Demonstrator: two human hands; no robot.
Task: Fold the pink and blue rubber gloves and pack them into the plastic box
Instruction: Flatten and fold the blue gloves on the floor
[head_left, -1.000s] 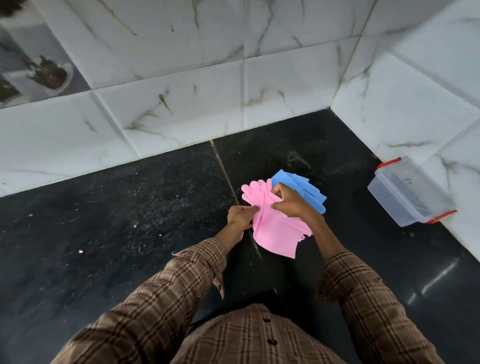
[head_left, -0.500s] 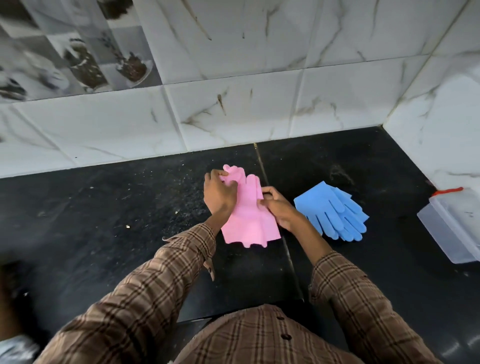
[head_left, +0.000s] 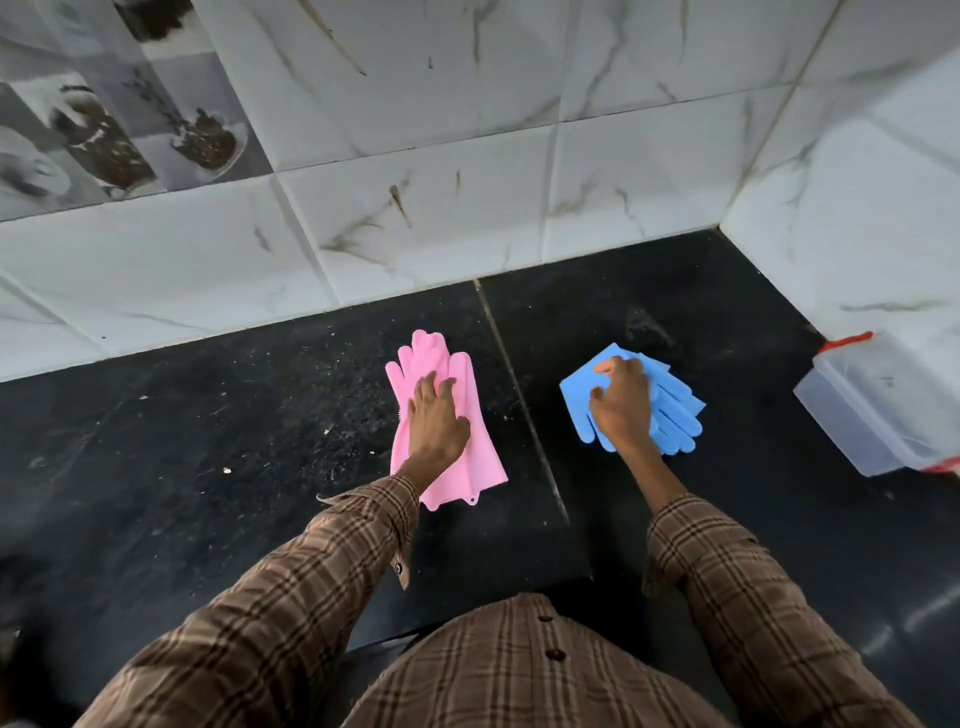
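Left hand (head_left: 436, 415) lies flat on the pink gloves (head_left: 470, 457), right hand (head_left: 621, 405) clutches the blue gloves (head_left: 675, 415); both look floppy, light, grippy, best pinched at the cuffs.

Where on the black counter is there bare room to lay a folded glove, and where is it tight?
Bare counter lies left of the pink gloves, under the left hand. A narrower strip lies between them and the blue gloves, under the right hand. Tightest: the right corner by the plastic box.
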